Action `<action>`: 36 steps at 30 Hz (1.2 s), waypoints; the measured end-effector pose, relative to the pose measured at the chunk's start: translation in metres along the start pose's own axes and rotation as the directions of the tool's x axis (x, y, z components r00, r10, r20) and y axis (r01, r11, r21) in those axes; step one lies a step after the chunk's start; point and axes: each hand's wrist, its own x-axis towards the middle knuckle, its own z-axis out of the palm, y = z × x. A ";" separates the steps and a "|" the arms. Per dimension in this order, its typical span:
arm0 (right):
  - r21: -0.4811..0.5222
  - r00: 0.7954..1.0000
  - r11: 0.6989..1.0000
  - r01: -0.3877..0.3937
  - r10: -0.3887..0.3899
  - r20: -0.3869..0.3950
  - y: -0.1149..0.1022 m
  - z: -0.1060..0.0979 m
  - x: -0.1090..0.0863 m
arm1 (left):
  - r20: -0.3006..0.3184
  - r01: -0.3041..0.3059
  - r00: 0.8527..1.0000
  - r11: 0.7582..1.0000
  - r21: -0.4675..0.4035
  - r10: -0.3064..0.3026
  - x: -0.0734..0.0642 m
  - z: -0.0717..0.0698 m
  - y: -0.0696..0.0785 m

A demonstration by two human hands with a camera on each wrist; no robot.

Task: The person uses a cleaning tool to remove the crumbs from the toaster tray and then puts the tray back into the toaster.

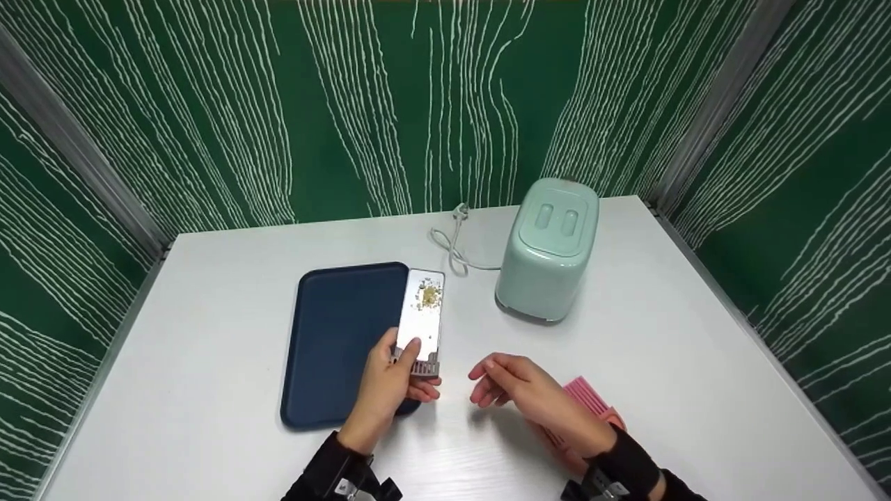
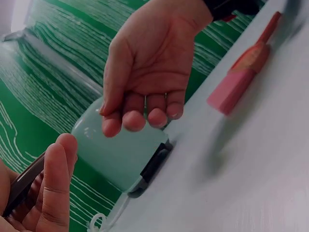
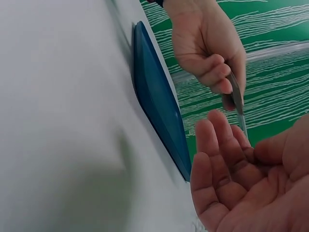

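My left hand (image 1: 390, 379) grips the grey slotted end of a flat metal crumb tray (image 1: 414, 327), thumb on top and fingers beneath. Yellowish-brown crumbs (image 1: 429, 296) lie on its far half. The crumb tray is held over the right edge of a dark blue serving tray (image 1: 334, 348). In the right wrist view the crumb tray (image 3: 235, 92) is seen edge-on. To the right of it, my right hand (image 1: 518, 383) is raised above the table with loosely curled fingers and nothing visible in it. A pink brush (image 1: 587, 395) lies on the table, partly covered by my right forearm.
A mint-green toaster (image 1: 550, 278) with its lid on stands at the back right. Its white cord and plug (image 1: 459, 240) lie to its left. Green walls with white streaks border the white table (image 1: 216, 334) at the back and sides.
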 end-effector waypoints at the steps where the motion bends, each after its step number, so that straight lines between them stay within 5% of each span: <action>1: -0.003 1.000 1.000 0.002 -0.002 0.002 0.000 -0.003 -0.003 | -0.002 0.001 1.000 1.000 0.004 -0.001 0.000 -0.001 0.000; 11: -0.074 0.999 0.997 0.008 -0.011 -0.039 0.004 -0.031 -0.034 | -0.021 0.006 1.000 1.000 0.013 -0.005 -0.001 -0.004 0.002; 16: -0.185 0.994 0.982 0.043 -0.060 -0.087 0.005 -0.052 -0.051 | -0.023 -0.005 1.000 1.000 0.001 0.005 0.001 -0.007 0.001; 21: -0.257 0.984 0.966 -0.011 -0.036 -0.177 0.007 -0.071 -0.072 | -0.025 -0.008 1.000 1.000 -0.011 0.007 0.002 -0.009 0.000; 29: -0.288 0.923 0.935 -0.210 0.092 -0.373 0.022 -0.085 -0.110 | -0.030 -0.011 0.999 1.000 -0.004 0.011 0.002 -0.009 0.002; 36: -0.393 0.834 0.785 -0.479 0.268 -0.482 0.034 -0.085 -0.131 | -0.035 -0.011 0.999 1.000 -0.003 0.010 0.001 -0.008 0.003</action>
